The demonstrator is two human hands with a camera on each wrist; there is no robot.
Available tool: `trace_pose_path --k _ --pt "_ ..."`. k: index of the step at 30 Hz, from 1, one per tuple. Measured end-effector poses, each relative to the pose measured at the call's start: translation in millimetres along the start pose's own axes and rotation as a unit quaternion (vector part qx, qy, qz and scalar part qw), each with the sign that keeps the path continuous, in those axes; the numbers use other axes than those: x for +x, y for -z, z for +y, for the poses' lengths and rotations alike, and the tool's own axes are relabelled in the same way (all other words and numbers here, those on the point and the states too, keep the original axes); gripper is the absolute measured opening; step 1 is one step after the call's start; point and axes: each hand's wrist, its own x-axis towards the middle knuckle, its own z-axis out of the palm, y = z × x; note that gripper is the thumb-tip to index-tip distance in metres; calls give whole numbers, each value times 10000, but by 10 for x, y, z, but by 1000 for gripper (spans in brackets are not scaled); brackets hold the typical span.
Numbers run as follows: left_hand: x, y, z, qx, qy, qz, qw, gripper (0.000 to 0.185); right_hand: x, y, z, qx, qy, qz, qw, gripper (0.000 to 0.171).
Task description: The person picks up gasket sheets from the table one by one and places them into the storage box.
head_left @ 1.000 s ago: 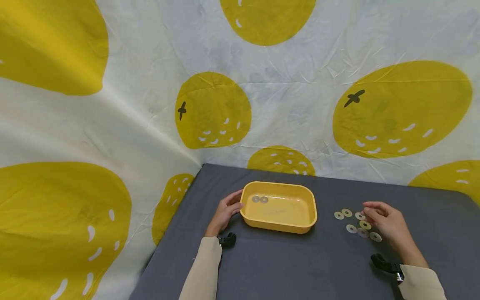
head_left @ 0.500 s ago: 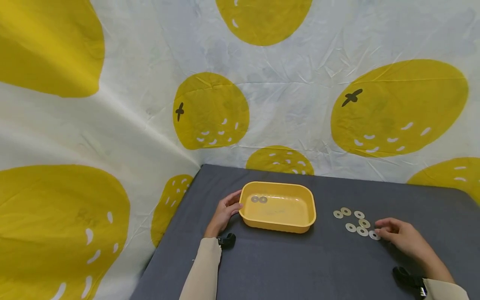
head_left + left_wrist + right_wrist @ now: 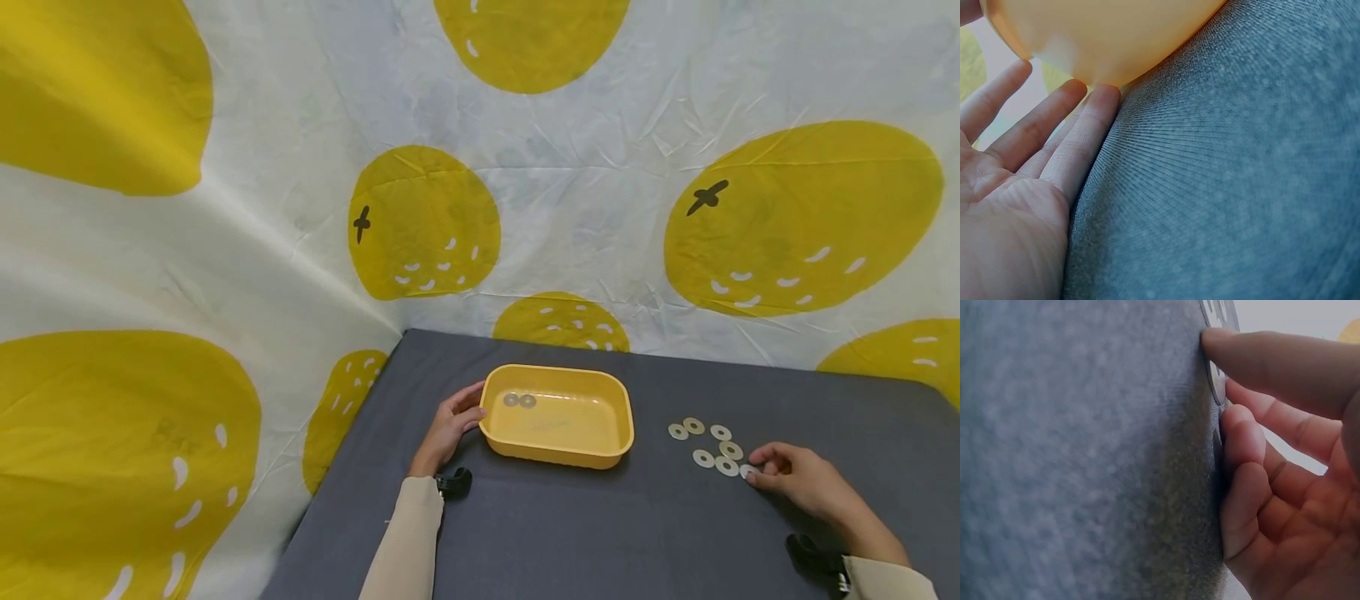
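A yellow plastic tub (image 3: 557, 455) stands on the dark grey cloth, with two flat washers (image 3: 528, 402) lying side by side in its back left corner. My left hand (image 3: 446, 429) rests against the tub's left end. Its fingers (image 3: 1079, 140) are fairly straight, with tips touching the tub's outside in the left wrist view. To the right, several washers (image 3: 727, 466) lie flat in a loose cluster. My right hand (image 3: 813, 483) has thumb and forefinger at the nearest right washer (image 3: 747, 471), partly covering it. In the right wrist view the thumb (image 3: 1272, 359) is on that washer (image 3: 1216, 384), the other fingers curled.
A grey cloth (image 3: 570, 533) covers the table. White fabric (image 3: 570, 208) printed with yellow fruit hangs behind and along the left side. Each wrist wears a black strap device (image 3: 453, 482).
My right hand has moved right and toward me from the upper part of the cluster to the nearest right washer, and its thumb now covers more of it. The left hand and tub stay put.
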Motion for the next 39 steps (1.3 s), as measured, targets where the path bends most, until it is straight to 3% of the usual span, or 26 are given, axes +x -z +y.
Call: trace_pose_path --k 10,26,39 --pt "-25 6 -40 -14 17 -54 10000 56 -25 -53 -26 -52 127 111 9998 31" --pt "-20 2 -19 16 -15 -8 10000 56 -22 -66 -41 14 455 345 9984 26" --pt "-1 4 10 -29 -5 -42 10000 57 -51 -20 -64 384 344 -34 9987 34"
